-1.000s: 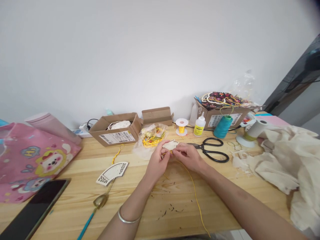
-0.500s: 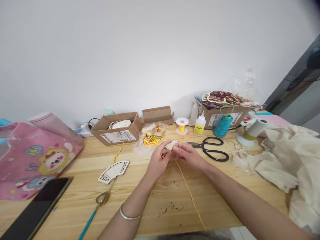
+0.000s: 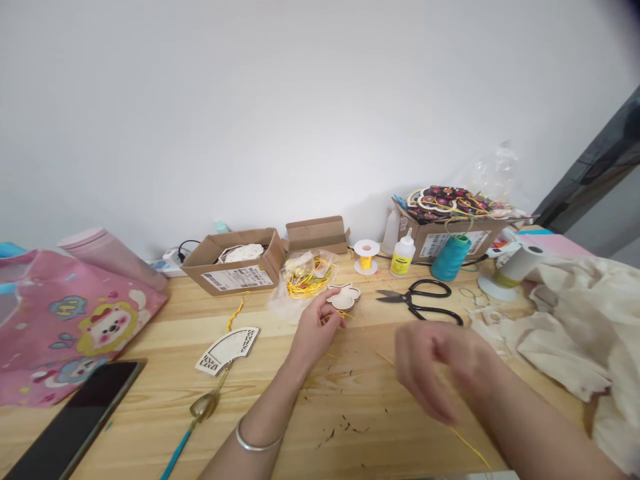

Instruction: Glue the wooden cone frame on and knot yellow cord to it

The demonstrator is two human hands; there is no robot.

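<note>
A small pale scalloped wooden piece (image 3: 344,297) is held at its left edge by my left hand (image 3: 320,321), whose thumb and fingers are closed on it. Short yellow cord ends show beneath the piece. My right hand (image 3: 433,367) is lower right, raised over the table and blurred, its fingers curled. A long yellow cord (image 3: 470,448) passes by this hand, one stretch to its left and another below it; the hand seems to have the cord in it, though the grip is smeared. Black-handled scissors (image 3: 419,300) lie open behind my right hand.
Behind are a cardboard box (image 3: 235,275), a bag of yellow cords (image 3: 309,283), a yellow thread spool (image 3: 367,257), a glue bottle (image 3: 402,259) and a teal cone (image 3: 451,259). Cream cloth (image 3: 555,333) lies right. A fan-shaped piece (image 3: 227,348) and phone (image 3: 75,420) lie left.
My right hand has left the wooden piece and moved right and toward me. The long cord has shifted right. My left hand stays at the piece, which now shows more fully.
</note>
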